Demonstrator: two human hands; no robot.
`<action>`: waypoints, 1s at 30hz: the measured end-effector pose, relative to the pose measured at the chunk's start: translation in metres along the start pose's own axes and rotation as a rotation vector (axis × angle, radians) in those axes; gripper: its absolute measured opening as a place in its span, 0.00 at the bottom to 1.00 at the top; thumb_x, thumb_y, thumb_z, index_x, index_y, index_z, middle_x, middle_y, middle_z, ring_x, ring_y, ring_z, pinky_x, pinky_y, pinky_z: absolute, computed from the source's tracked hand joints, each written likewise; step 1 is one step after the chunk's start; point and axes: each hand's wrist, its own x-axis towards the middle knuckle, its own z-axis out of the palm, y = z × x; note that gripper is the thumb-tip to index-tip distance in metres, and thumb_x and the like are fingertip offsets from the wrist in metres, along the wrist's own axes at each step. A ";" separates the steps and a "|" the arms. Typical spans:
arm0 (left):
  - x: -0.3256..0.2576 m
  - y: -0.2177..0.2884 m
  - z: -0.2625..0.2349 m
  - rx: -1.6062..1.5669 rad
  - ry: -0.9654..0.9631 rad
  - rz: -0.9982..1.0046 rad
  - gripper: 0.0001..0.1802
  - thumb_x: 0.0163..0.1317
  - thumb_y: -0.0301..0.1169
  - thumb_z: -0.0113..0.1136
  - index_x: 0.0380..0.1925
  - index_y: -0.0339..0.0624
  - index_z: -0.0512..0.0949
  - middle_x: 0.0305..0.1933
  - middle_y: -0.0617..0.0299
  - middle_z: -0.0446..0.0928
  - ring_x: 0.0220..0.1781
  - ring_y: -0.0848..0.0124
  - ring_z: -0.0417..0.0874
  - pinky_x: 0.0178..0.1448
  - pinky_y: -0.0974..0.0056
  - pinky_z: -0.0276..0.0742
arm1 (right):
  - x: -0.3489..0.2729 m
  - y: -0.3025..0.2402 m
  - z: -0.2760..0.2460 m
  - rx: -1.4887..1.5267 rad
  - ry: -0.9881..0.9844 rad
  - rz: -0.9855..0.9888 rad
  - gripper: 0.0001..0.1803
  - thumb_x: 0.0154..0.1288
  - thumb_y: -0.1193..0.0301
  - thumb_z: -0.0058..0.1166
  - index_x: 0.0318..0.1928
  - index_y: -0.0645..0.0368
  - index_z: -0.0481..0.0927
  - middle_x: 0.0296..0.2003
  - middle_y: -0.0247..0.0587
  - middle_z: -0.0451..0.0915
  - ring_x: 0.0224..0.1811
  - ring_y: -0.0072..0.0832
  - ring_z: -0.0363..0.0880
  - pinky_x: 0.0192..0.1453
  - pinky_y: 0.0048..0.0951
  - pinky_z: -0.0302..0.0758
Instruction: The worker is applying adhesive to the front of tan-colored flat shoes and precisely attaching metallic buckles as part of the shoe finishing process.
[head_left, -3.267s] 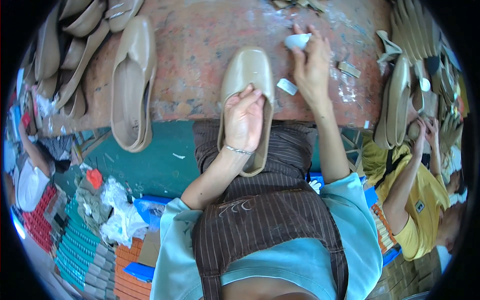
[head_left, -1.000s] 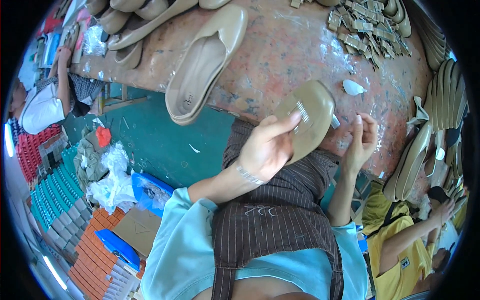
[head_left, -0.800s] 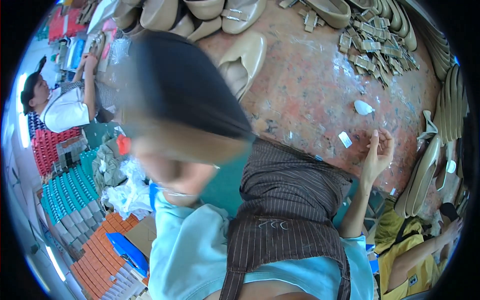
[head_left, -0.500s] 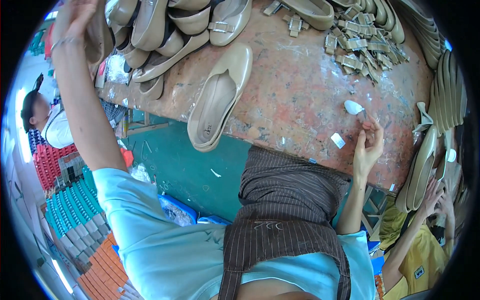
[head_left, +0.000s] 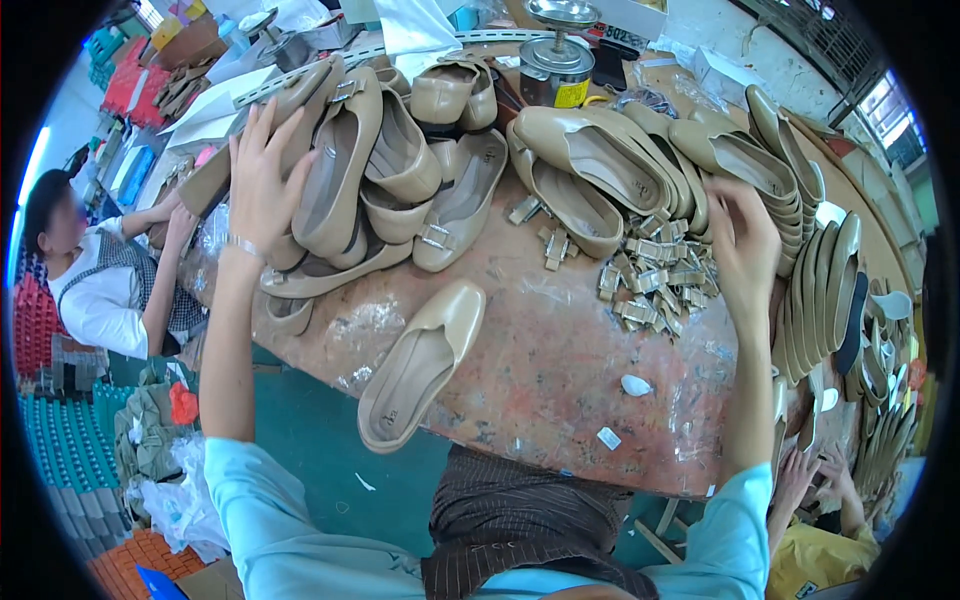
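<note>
On the mottled workbench (head_left: pixel 545 345), a row of beige shoes (head_left: pixel 552 130) slants, toes up-left. At the left end, a tan shoe (head_left: pixel 212 178) runs lower-left to upper-right beneath the left hand (head_left: pixel 265 190), fingers spread apart. The right hand (head_left: pixel 745 235) curls by the row; its grip I can't tell. A metal can (head_left: pixel 545 90) carries a silver dish (head_left: pixel 563 12).

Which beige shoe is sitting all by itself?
The single shoe at the near edge of the table, toe pointing away and heel jutting over the edge; the other shoes sit grouped in heaps or rows.
</note>
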 end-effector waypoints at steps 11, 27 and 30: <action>-0.160 0.133 -0.072 -0.971 -0.667 -0.526 0.16 0.49 0.25 0.68 0.40 0.34 0.80 0.39 0.51 0.80 0.39 0.57 0.83 0.46 0.61 0.78 | 0.125 0.100 0.145 -0.024 -0.505 -0.182 0.24 0.64 0.60 0.55 0.56 0.60 0.73 0.54 0.52 0.75 0.58 0.41 0.74 0.59 0.38 0.71; -0.182 0.157 -0.042 -0.686 -0.876 -0.354 0.28 0.47 0.22 0.60 0.53 0.48 0.77 0.29 0.56 0.69 0.29 0.61 0.76 0.34 0.58 0.74 | 0.042 0.081 0.129 -0.357 -0.188 -0.432 0.35 0.46 0.82 0.55 0.58 0.45 0.73 0.40 0.43 0.76 0.41 0.41 0.76 0.44 0.37 0.76; -0.184 0.169 -0.029 -0.721 -0.862 -0.322 0.27 0.48 0.23 0.59 0.52 0.48 0.78 0.26 0.55 0.68 0.27 0.60 0.75 0.32 0.58 0.72 | 0.049 0.138 0.107 -0.462 -0.063 -0.401 0.34 0.40 0.83 0.54 0.56 0.59 0.73 0.41 0.46 0.74 0.45 0.43 0.73 0.50 0.39 0.73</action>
